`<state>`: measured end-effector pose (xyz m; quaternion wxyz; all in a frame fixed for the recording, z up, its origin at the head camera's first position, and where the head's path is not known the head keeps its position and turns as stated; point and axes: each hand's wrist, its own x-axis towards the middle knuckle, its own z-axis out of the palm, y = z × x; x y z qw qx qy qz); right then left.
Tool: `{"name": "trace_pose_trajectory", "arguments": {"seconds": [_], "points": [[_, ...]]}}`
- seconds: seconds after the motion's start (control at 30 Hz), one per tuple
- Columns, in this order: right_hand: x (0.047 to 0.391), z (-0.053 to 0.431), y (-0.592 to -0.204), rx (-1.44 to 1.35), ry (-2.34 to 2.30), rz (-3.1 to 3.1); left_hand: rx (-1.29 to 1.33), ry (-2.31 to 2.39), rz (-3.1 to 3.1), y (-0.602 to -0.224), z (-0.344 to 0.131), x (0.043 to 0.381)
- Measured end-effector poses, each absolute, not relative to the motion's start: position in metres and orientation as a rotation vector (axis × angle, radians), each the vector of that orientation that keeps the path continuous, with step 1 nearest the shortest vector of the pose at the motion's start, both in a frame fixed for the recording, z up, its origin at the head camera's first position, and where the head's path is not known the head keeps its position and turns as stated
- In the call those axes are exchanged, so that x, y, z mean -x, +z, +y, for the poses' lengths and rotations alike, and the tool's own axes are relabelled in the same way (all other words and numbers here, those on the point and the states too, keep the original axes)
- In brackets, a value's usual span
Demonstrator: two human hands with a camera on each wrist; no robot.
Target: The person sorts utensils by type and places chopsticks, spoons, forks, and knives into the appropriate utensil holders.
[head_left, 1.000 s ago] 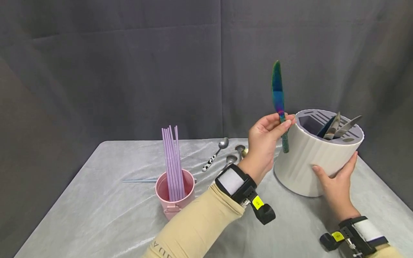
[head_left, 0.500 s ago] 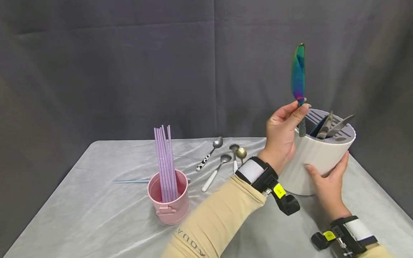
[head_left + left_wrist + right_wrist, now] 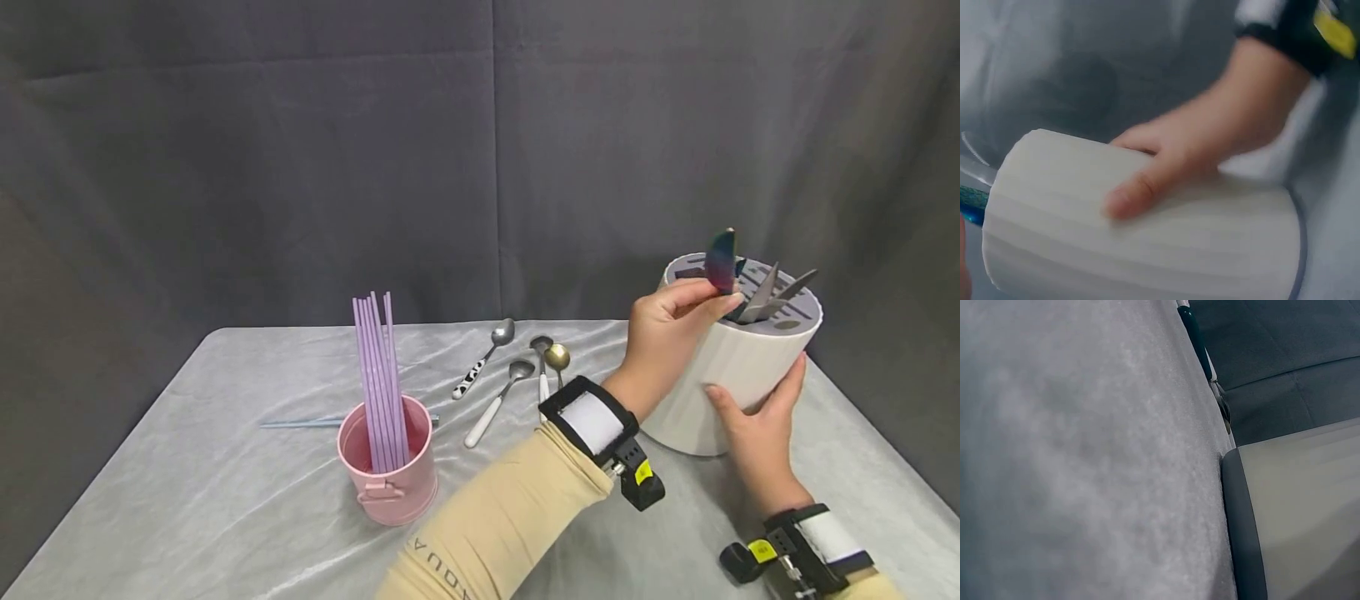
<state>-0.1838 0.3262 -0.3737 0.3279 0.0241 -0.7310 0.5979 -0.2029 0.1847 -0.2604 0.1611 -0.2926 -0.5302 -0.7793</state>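
Evidently thin and stiff, the knife [image 3: 721, 260] has a rainbow blade that looks like coated metal, rounded along one edge; it should feel light but slick, so the neck or handle, rather than the polished blade, seems the better place to take hold. It is poised upright at the near left of the holder's top, pinched between the thumb and fingers of the left hand [image 3: 666, 333]; those fingers hide its lower end, so whether that has entered the holder I cannot tell. The right hand [image 3: 761, 442] grips the holder [image 3: 750, 360] low on its near wall, thumb spread from the fingers. That wall is off-white and softly fluted, probably rigid plastic; its ridges should help a grip, and bracing it looks wise, since a tall cylinder could tip. A grey slotted insert [image 3: 808, 310] tops the holder, with silver blades [image 3: 762, 292] leaning out of it. Left of the holder lie metal spoons [image 3: 503, 332], round-bowled and hard; farther left stands a glossy pink bucket [image 3: 411, 496] of slender lilac chopsticks [image 3: 380, 383]. Beneath the holder, the worktop [image 3: 247, 500] wears a crinkled, velvety grey cloth.
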Motion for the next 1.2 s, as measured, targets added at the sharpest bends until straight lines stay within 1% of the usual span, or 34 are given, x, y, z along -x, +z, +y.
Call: {"name": "trace_pose_trajectory", "arguments": {"seconds": [0.1, 0.2, 0.47, 0.57, 0.7, 0.87, 0.97, 1.07, 1.2], "points": [[0.180, 0.323, -0.367, -0.097, 1.570, -1.890, 0.821, -1.940, -1.692, -0.262, 0.183, 0.203], [0.181, 0.323, -0.368, -0.089, 1.565, -1.895, 0.760, -1.819, -1.788, -0.259, 0.184, 0.203], [0.187, 0.330, -0.376, -0.054, 1.527, -1.928, 0.524, -1.807, -2.038, -0.247, 0.186, 0.204], [0.187, 0.331, -0.376, -0.044, 1.536, -1.929, 0.507, -1.767, -2.086, -0.246, 0.187, 0.203], [0.189, 0.334, -0.378, -0.026, 1.540, -1.931, 0.554, -1.788, -2.062, -0.248, 0.185, 0.201], [0.190, 0.337, -0.380, 0.000, 1.535, -1.941, 0.604, -1.832, -2.049, -0.259, 0.176, 0.197], [0.190, 0.338, -0.379, -0.016, 1.535, -1.927, 0.584, -1.849, -2.076, -0.271, 0.166, 0.197], [0.191, 0.340, -0.379, -0.032, 1.546, -1.915, 0.499, -1.853, -2.114, -0.286, 0.155, 0.200], [0.193, 0.344, -0.380, -0.027, 1.562, -1.908, 0.314, -1.780, -2.228, -0.308, 0.138, 0.205]]}}
